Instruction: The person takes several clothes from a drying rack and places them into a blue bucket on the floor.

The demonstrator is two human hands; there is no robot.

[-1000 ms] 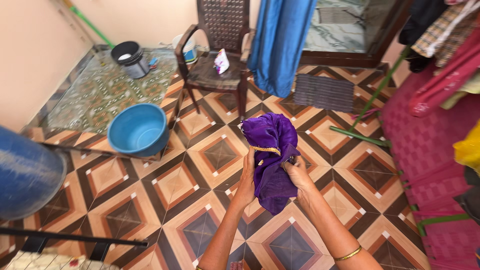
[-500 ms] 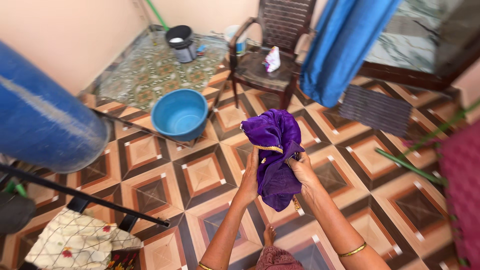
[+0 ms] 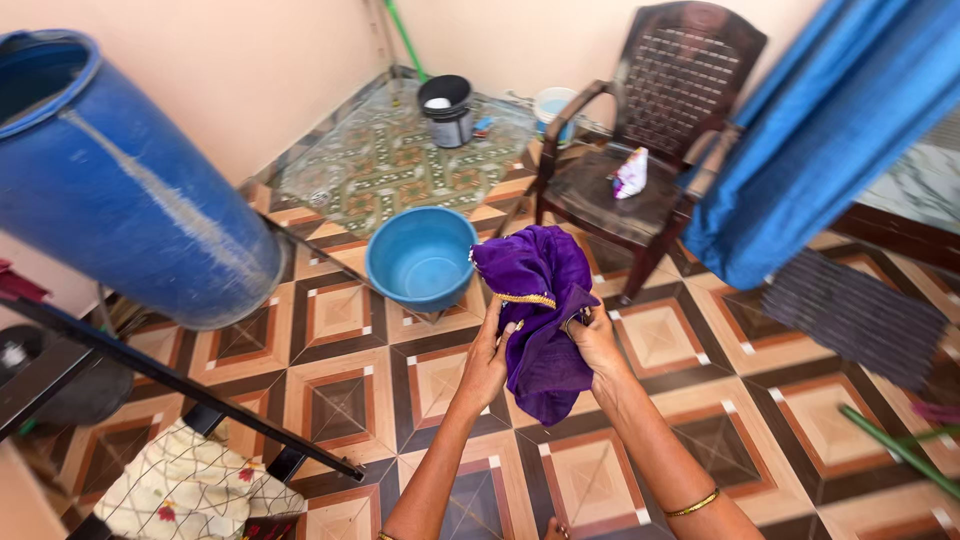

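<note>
We hold a purple cloth [image 3: 540, 310] bunched above the tiled floor [image 3: 340, 385], our left hand [image 3: 487, 352] and right hand [image 3: 597, 343] both closed around it, near a blue basin [image 3: 420, 258].

Purple cloth [image 3: 538, 300] bunches over the fingers of the left hand [image 3: 488, 352] and right hand [image 3: 596, 345], hiding their grip. The blue barrel [image 3: 130, 190] is cut off at the left edge, the blue curtain [image 3: 830, 140] at the top and right. The small packet [image 3: 631, 172] on the chair [image 3: 650, 120] is too small to identify.
</note>
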